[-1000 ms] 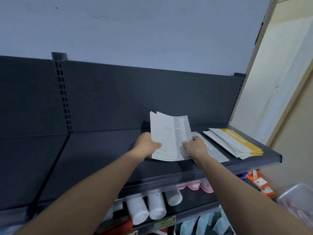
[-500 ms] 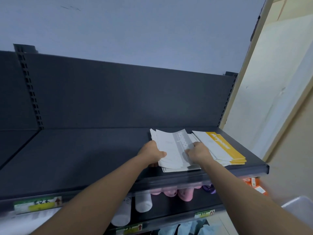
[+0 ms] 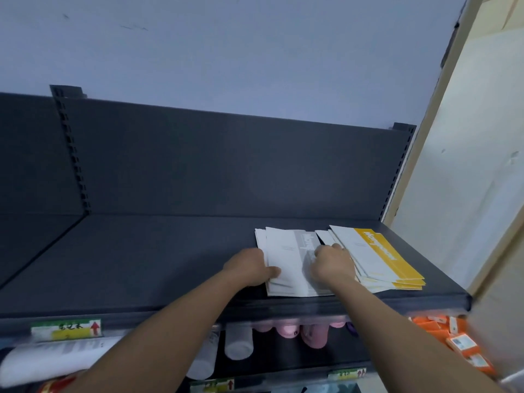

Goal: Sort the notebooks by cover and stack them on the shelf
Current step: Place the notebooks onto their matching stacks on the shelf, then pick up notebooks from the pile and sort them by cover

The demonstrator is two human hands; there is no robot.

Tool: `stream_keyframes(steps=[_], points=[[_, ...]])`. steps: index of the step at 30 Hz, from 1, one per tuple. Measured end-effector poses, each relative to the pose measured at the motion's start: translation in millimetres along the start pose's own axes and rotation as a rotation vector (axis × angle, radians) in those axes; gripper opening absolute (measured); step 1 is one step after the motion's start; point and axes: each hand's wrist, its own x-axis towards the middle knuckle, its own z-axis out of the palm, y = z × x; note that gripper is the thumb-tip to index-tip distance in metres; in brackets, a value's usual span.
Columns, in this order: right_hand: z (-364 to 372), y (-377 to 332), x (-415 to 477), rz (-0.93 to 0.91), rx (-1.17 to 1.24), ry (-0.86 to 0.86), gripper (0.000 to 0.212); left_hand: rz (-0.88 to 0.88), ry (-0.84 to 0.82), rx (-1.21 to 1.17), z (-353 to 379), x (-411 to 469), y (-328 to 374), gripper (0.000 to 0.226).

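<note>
Left hand (image 3: 249, 268): curled round the left edge of the grey-cover notebooks (image 3: 286, 259), thumb lying on the top cover. Right hand (image 3: 331, 265): knuckles up, fingers bent down over the right edge of the same pile, beside its grey band. The fingertips are hidden, so grip depth is unknown.

Grey-cover notebooks: lying flat on the shelf (image 3: 141, 256), right of centre, near the front lip. The pile is fanned, with several far corners offset. The yellow-cover notebooks (image 3: 377, 256) lie just to the right, touching or slightly overlapped at the right hand. That pile is also splayed, and its near-right corners sit close to the front edge.

Judgement: the grey pile is being squared beside the yellow one.

Risks:
- Thin, slick covers. An uneven squeeze from the two sides could buckle the pile or shoot a middle notebook out.
- The right hand works in the seam between the piles. A push to the right could shove the yellow pile toward the shelf's right end or lip.
- Anything sliding off the front would drop toward the pink bottles (image 3: 286, 333) and orange boxes (image 3: 442, 336) on the level below.
- A white notebook corner (image 3: 324, 236) shows at the seam. I cannot tell which pile it belongs to, so a mis-sort is possible.
</note>
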Motion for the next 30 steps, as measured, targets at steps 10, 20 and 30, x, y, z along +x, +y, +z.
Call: stream_keyframes(steps=[10, 20, 30], points=[[-5, -105, -4, -0.427, 0.108, 0.038, 0.036, -0.141, 0.342, 0.354, -82, -52, -69, 0.035], [11, -284, -67, -0.835, 0.045, 0.004, 0.047, -0.394, 0.462, 0.623, -158, -152, -212, 0.036], [42, -471, -165, -1.075, 0.008, -0.057, 0.045, -0.625, 0.522, 0.616, -223, -270, -366, 0.035]])
